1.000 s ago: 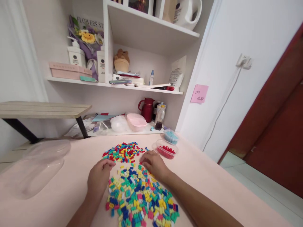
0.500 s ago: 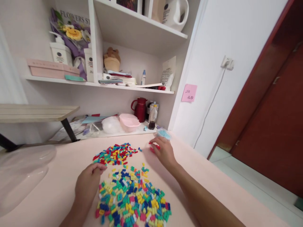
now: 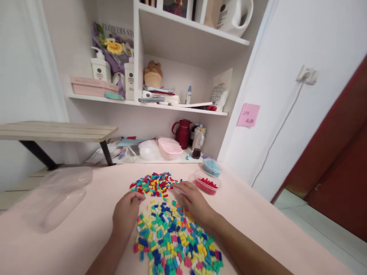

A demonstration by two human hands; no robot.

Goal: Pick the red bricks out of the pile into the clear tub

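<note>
Your left hand (image 3: 126, 214) is loosely curled, thumb along the forefinger, to the left between two brick piles; cannot tell whether anything is pinched in it. Your right hand (image 3: 195, 200) is part-open, forefinger reaching out and thumb apart from it, fingertips at the right edge of the far pile (image 3: 155, 183); no brick visible in its grasp, underside hidden. Far pile: small bricks, red, yellow, green and blue. The larger near pile (image 3: 177, 240), with pale yellow and pink among its colours, spreads between your forearms, partly behind your right hand. Just beyond that hand, a clear tub (image 3: 210, 192) holds red pieces (image 3: 207, 183); behind it, a second tub (image 3: 213, 175) holds light-blue ones. Clear plastic containers (image 3: 64, 194) lie at left on the pink tabletop (image 3: 272, 233). Behind: pink bowl (image 3: 170, 149), dark-red jug (image 3: 182, 134), bottle of dark liquid (image 3: 197, 147)
</note>
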